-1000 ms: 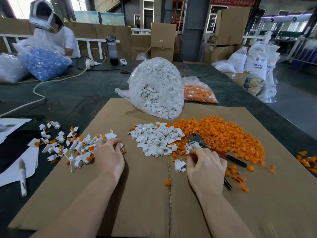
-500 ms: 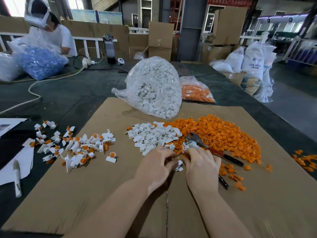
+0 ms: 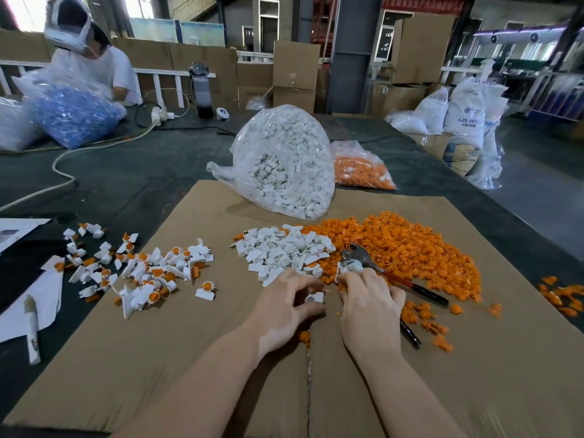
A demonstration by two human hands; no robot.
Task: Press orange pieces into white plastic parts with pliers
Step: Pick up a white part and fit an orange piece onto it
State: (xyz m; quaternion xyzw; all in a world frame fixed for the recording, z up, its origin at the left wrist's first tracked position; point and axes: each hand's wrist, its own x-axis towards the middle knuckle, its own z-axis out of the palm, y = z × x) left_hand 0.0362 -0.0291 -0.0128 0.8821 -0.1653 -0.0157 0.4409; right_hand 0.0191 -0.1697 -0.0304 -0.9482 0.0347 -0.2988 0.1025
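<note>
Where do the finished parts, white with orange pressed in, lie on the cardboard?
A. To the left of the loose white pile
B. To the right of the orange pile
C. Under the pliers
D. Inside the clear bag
A: the finished parts lie spread at the cardboard's left edge, left of the white pile, while the orange pile and pliers lie farther right.

Both bare forearms reach forward from the bottom edge and draw close at the hands. The left hand (image 3: 286, 303) lies palm down, its fingers and thumb curled inward in a pinch. The right hand (image 3: 371, 300) sits just beside it, knuckles up, fingers bent down and forward with the tips hidden from here. The two hands are near but not touching.
</note>
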